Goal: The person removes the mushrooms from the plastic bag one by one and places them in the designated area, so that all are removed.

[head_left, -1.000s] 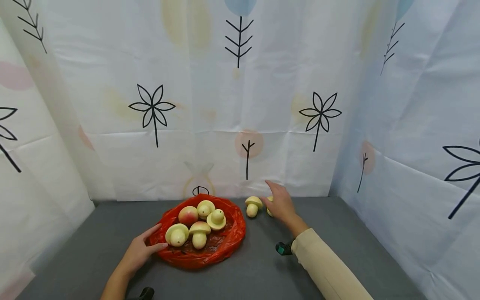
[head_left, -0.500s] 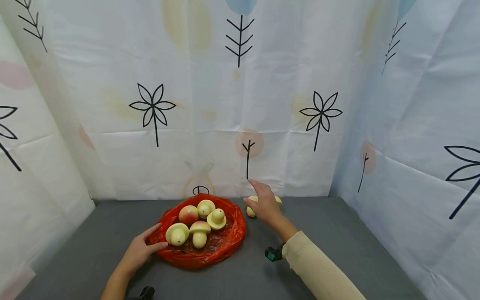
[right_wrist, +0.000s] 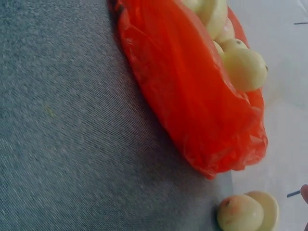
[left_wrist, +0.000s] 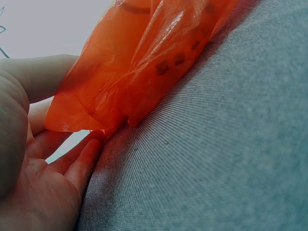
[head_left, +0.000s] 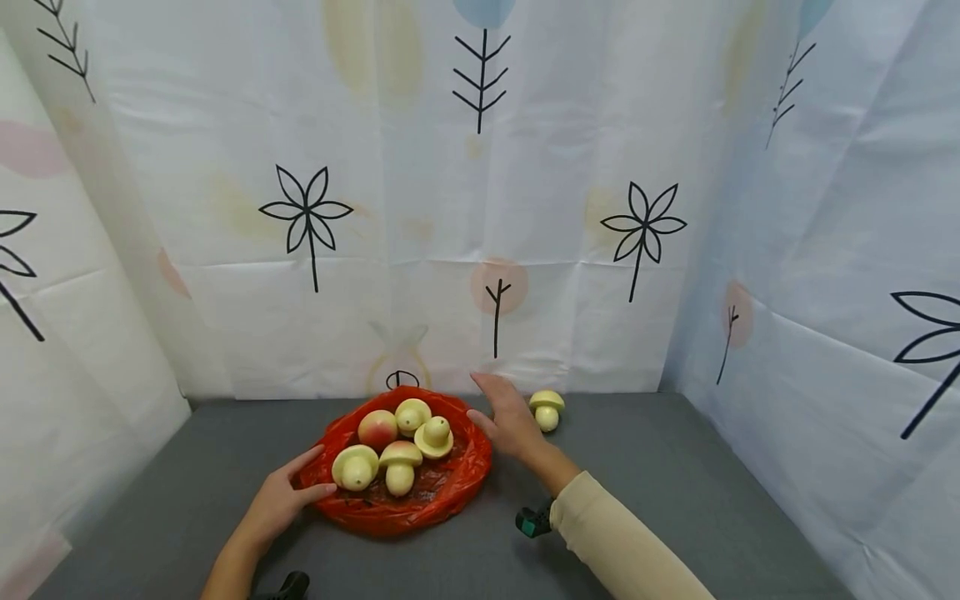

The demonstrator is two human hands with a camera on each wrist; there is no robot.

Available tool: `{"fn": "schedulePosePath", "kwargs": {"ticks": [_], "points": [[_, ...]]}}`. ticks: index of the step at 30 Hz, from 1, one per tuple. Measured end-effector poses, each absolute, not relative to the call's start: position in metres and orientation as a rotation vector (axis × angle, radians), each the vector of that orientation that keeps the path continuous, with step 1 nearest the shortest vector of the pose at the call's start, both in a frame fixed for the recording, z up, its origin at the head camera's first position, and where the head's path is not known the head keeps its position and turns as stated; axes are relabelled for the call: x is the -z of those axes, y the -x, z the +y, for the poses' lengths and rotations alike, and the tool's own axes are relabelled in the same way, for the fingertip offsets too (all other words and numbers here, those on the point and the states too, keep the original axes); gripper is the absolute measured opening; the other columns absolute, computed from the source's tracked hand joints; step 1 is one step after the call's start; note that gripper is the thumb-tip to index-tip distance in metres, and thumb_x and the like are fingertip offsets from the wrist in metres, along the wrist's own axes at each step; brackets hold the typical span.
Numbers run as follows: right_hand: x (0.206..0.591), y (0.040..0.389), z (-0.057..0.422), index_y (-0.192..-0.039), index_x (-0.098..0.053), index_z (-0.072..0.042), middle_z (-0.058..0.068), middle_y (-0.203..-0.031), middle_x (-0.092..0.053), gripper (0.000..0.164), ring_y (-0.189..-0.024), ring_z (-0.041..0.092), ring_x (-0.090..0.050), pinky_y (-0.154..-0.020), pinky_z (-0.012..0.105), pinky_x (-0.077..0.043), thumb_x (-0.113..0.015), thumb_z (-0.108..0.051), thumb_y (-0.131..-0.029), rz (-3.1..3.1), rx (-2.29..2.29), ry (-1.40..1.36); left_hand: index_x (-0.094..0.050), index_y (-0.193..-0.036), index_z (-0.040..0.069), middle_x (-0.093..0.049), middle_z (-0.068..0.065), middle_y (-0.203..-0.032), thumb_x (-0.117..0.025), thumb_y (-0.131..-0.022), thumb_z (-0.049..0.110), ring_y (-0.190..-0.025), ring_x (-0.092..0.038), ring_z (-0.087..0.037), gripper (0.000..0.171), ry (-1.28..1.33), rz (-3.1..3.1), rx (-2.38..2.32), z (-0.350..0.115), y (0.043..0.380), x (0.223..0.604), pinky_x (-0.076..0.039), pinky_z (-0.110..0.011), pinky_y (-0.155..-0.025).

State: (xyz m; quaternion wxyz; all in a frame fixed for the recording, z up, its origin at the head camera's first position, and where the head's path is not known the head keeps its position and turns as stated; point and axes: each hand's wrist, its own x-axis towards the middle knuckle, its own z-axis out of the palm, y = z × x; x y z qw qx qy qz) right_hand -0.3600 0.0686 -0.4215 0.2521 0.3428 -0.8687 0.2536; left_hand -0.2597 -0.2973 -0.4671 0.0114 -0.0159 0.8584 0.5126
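Note:
A red plastic bag (head_left: 468,487), its rim rolled down, sits on the table with several pale yellow toy mushrooms (head_left: 399,477) inside. One lying in it shows a reddish round cap (head_left: 377,430). My left hand (head_left: 279,508) holds the bag's left side, thumb at the front and fingers round the edge. To the right of the bag, my right hand (head_left: 513,423) reaches out with thumb and fingers spread. It hides a mushroom from the head view; the right wrist view shows this mushroom (right_wrist: 240,213) on the table, with a fingertip (right_wrist: 305,193) apart from it.
Another toy mushroom (head_left: 547,410) stands right of my right hand, near the table's back edge. The grey table (head_left: 712,500) is enclosed by white printed curtains (head_left: 450,200) at the back and sides.
My right hand has moved left, away from the right mushroom, which now shows fully, and across the left one, which it now covers. My left hand and the bag have stayed still.

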Motion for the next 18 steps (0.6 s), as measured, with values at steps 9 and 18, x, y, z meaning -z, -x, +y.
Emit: {"fn": "schedulePosePath", "kwargs": {"ticks": [9,18], "points": [[0.423,0.352,0.055,-0.147,-0.042,-0.008,0.011,-0.146,-0.046,0.053,-0.135,0.029,-0.037,-0.109,0.049,-0.033,-0.058,-0.024,-0.098,-2.439,-0.644,-1.083,-0.03,-0.152,0.005,-0.024,-0.031,-0.153,-0.074,-0.086,0.038,-0.139,-0.022,-0.047,0.086,0.036,2.68,-1.599,-0.298,0.26,0.467,-0.025,-0.062,-0.108],[0.432,0.347,0.04,-0.151,-0.037,-0.013,0.008,-0.154,-0.036,0.052,-0.142,0.033,-0.027,-0.112,0.052,-0.026,-0.051,-0.022,-0.102,-2.574,-0.524,-1.158,-0.029,-0.152,0.004,-0.024,-0.031,-0.153,-0.074,-0.087,0.037,-0.139,-0.022,-0.048,0.086,0.03,2.675,-1.607,-0.299,0.26,0.467,-0.024,-0.063,-0.108]]}}
